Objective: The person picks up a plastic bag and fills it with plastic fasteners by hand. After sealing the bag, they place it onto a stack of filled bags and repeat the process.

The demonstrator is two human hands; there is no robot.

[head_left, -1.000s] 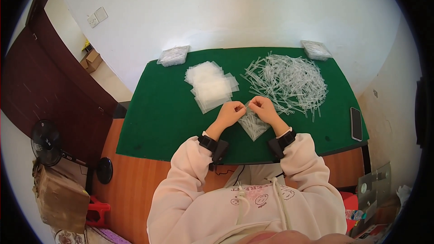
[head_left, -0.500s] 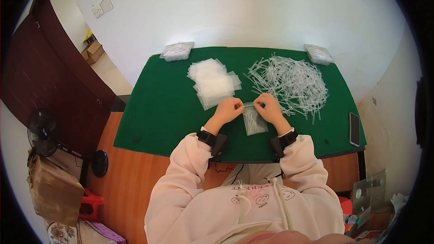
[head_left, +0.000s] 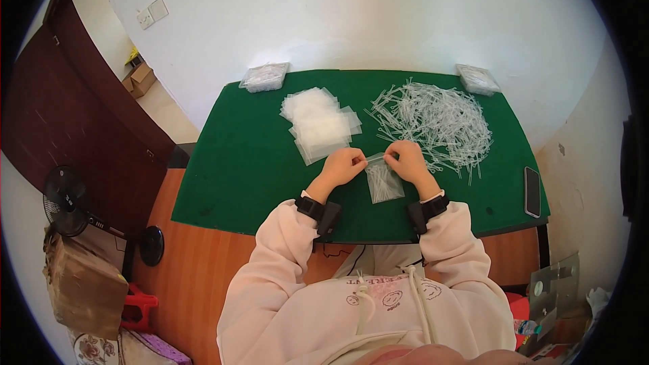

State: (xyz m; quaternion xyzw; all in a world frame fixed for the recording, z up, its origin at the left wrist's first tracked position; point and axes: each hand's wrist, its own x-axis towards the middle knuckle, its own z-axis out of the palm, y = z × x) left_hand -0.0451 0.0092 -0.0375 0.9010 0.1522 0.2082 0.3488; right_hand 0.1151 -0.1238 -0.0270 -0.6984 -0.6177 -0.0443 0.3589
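Observation:
A small clear plastic zip bag [head_left: 387, 188] hangs flat over the green tabletop, with several thin clear sticks inside it. At its top left corner my left hand [head_left: 343, 165] is closed in a pinch. My right hand [head_left: 407, 161] pinches the same top edge farther right. Beyond my left hand lies a stack of flat clear bags [head_left: 318, 125]. A wide heap of loose clear plastic sticks [head_left: 439, 122], some with looped ends, spreads just past my right hand.
Clear containers of sticks stand at the back left [head_left: 266, 77] and back right [head_left: 477, 80] corners of the green table [head_left: 223, 176]. A phone [head_left: 532, 192] lies by the right edge. On the floor at left are a fan [head_left: 64, 199] and a cardboard box [head_left: 88, 287].
My right hand has shifted slightly right along the bag's top edge. The bag has moved a little to the right, while my left hand stays nearly in place.

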